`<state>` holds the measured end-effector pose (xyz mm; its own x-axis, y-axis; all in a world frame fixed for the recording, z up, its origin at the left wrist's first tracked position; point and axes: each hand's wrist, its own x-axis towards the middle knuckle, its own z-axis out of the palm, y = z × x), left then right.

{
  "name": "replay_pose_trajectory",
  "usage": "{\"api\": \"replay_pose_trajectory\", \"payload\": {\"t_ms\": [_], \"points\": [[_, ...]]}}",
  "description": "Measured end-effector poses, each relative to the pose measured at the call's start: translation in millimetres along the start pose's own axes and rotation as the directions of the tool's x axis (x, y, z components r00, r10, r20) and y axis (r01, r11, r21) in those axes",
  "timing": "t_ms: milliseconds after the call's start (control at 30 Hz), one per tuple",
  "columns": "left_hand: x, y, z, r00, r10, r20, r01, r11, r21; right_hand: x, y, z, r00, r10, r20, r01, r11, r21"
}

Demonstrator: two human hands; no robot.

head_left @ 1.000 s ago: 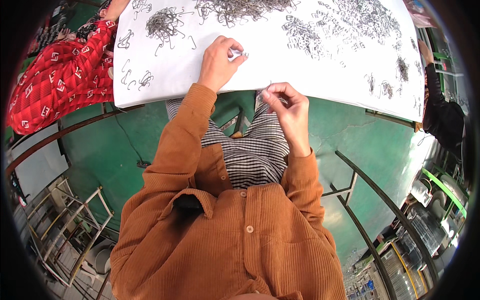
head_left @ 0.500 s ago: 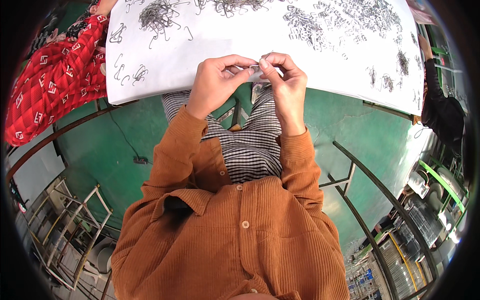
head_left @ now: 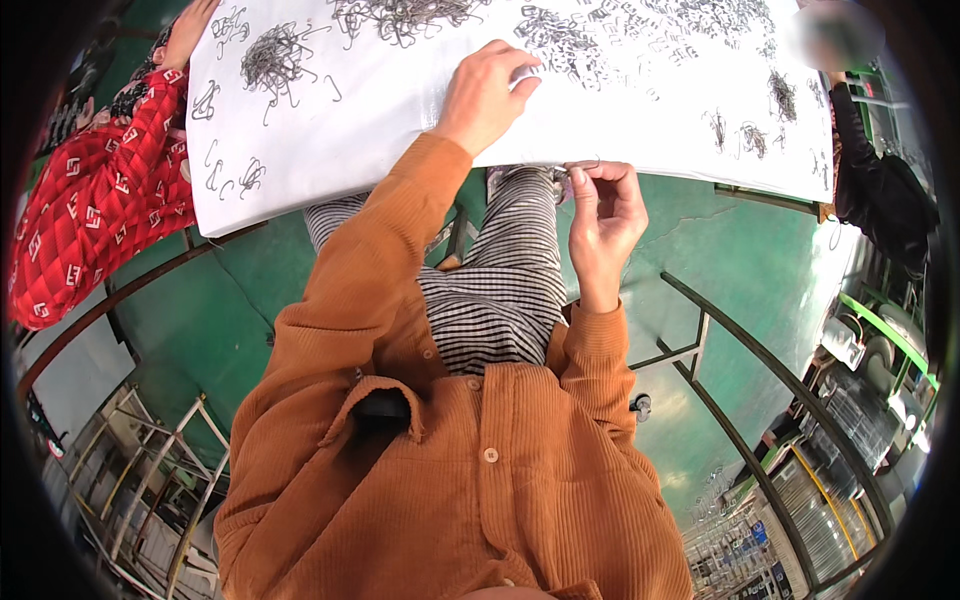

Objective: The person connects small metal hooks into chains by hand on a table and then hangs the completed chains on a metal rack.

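Observation:
My left hand (head_left: 487, 92) is over the white table (head_left: 385, 140), close to a loose pile of small bent metal clips (head_left: 560, 40). Its thumb and fingers are apart, with nothing visible between them. Near the table's front edge my right hand (head_left: 607, 215) pinches a thin dark wire hook (head_left: 590, 163) between thumb and forefinger; only part of the wire shows. Long wire hooks lie tangled in a heap (head_left: 278, 62) left of my left hand, and another heap (head_left: 410, 15) is farther back.
A person in a red patterned sleeve (head_left: 90, 205) sits at the left end of the table. At the right end is a person in black (head_left: 880, 190). Smaller wire bunches (head_left: 782, 97) lie toward the right side. A dark metal frame (head_left: 735, 345) stands at my right.
My hands were together at the table edge and are now apart. The left has moved forward toward the clips; the right has shifted right and nearer me, holding the wire hook.

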<state>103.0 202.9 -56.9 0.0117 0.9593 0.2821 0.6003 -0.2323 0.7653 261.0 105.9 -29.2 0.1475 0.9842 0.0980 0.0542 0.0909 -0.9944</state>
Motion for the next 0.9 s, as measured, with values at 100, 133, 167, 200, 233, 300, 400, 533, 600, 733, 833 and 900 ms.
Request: {"api": "replay_pose_trajectory", "payload": {"t_ms": [100, 133, 167, 200, 233, 300, 400, 533, 600, 733, 833, 900], "points": [[11, -5, 23, 0.984, 0.164, -0.075, -0.151, 0.977, 0.152, -5, 0, -7, 1.0, -0.025, 0.005, 0.025, 0.996, -0.086], [14, -6, 24, 0.983, 0.174, -0.06, -0.161, 0.97, 0.182, -7, 3, -7, 0.999, -0.045, 0.001, 0.045, 0.994, -0.103], [15, -7, 25, 0.982, 0.183, -0.047, -0.169, 0.963, 0.212, -9, 3, -6, 0.998, -0.065, -0.001, 0.064, 0.991, -0.119], [15, -9, 24, 0.986, 0.166, -0.022, -0.159, 0.969, 0.191, -10, 0, -5, 0.999, -0.035, -0.007, 0.034, 0.995, -0.094], [14, -10, 19, 0.989, 0.149, 0.001, -0.146, 0.973, 0.176, -11, 0, -3, 0.999, -0.044, 0.005, 0.044, 0.994, -0.098], [8, -14, 5, 0.996, 0.087, 0.038, -0.092, 0.977, 0.19, -13, 4, -1, 0.997, -0.062, 0.034, 0.066, 0.992, -0.106], [-15, -16, -31, 0.996, -0.079, 0.034, 0.072, 0.981, 0.182, -14, 2, 2, 0.992, -0.087, 0.092, 0.101, 0.983, -0.153], [-54, -40, -77, 0.979, -0.177, -0.102, 0.178, 0.984, 0.003, -16, 1, 12, 0.983, -0.085, 0.164, 0.111, 0.981, -0.159], [-68, -48, -95, 0.974, -0.181, -0.134, 0.179, 0.984, -0.022, -17, 0, 18, 0.978, -0.078, 0.193, 0.11, 0.98, -0.163], [-80, -48, -109, 0.918, -0.305, -0.254, 0.322, 0.946, 0.027, -20, 1, 35, 0.966, -0.08, 0.246, 0.121, 0.981, -0.155], [-77, -45, -97, 0.945, -0.213, -0.249, 0.275, 0.929, 0.249, -21, -5, 50, 0.947, -0.12, 0.298, 0.174, 0.972, -0.159], [-72, -52, -88, 0.96, -0.128, -0.249, 0.202, 0.933, 0.299, -19, -9, 59, 0.928, -0.163, 0.336, 0.237, 0.952, -0.192]]}}
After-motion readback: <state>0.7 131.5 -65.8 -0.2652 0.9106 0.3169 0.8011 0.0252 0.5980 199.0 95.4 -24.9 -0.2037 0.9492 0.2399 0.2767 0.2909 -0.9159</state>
